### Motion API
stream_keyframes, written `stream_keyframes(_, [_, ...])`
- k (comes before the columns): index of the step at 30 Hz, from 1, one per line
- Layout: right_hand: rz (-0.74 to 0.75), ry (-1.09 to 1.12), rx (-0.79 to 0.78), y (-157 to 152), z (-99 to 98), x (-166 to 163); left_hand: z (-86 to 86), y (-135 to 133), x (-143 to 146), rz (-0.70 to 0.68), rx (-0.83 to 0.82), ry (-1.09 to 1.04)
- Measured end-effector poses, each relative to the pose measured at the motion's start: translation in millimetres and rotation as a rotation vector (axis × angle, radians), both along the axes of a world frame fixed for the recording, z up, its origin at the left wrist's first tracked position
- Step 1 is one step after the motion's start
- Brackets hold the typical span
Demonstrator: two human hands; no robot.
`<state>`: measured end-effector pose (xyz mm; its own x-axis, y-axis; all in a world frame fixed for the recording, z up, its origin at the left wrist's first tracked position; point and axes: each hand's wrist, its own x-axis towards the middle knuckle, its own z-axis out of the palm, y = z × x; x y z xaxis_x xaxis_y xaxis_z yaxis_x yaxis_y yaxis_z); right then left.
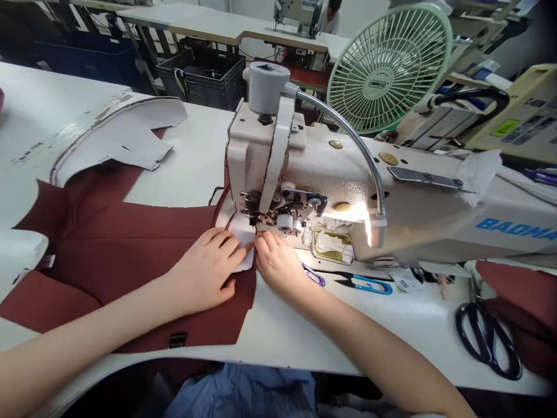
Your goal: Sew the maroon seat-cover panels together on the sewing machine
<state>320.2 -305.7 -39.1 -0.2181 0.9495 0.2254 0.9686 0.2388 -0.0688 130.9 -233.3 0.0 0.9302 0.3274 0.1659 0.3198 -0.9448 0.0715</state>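
A large maroon panel, fabric or leather (143,261), lies spread over the left half of the sewing table, with a white-backed part at the needle. My left hand (209,270) rests flat on it, fingers spread, the tips on the white backing (242,232) just in front of the presser foot. At the panel's right edge, my right hand (276,258) has its fingers bent and pressed together close under the needle area; the fingertips' grip on the edge is partly hidden. Over both hands stands the sewing machine (304,162), its small lamp (378,229) lit.
Right of my right hand lie blue thread snips (372,284), a purple-handled tool (315,276) and a small tin (333,247). Dark-handled scissors (487,342) and maroon pieces (522,290) are farther right. A green fan (387,69) stands behind; a person (331,20) is in the background.
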Motion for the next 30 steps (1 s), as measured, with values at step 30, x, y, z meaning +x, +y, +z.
stream_keyframes(30, [0.230, -0.157, 0.053, -3.2, -0.8, -16.5, -39.1, 50.3, 9.8, -0.114, -0.086, -0.218])
